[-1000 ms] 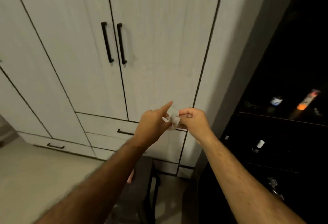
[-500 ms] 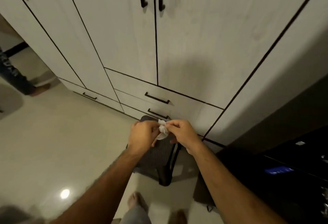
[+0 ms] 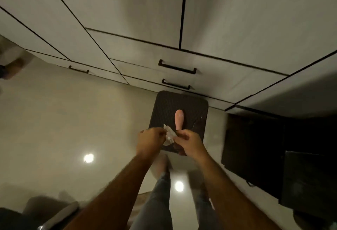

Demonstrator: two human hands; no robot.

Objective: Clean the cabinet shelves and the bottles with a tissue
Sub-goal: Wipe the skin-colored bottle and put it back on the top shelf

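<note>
Both hands, left hand (image 3: 149, 139) and right hand (image 3: 187, 141), pinched the crumpled tissue (image 3: 169, 135) above a dark stool (image 3: 182, 105), apparently readying it; wiping shelves seemingly came next.

A stool (image 3: 179, 105) stands before the drawers (image 3: 175, 76), cabinet (image 3: 255, 138) right.

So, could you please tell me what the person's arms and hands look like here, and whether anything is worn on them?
Both forearms are bare up to the frame edge: no sleeves, watch or gloves show. The left hand and right hand show no rings that I can make out, though motion blur softens fine detail.
</note>
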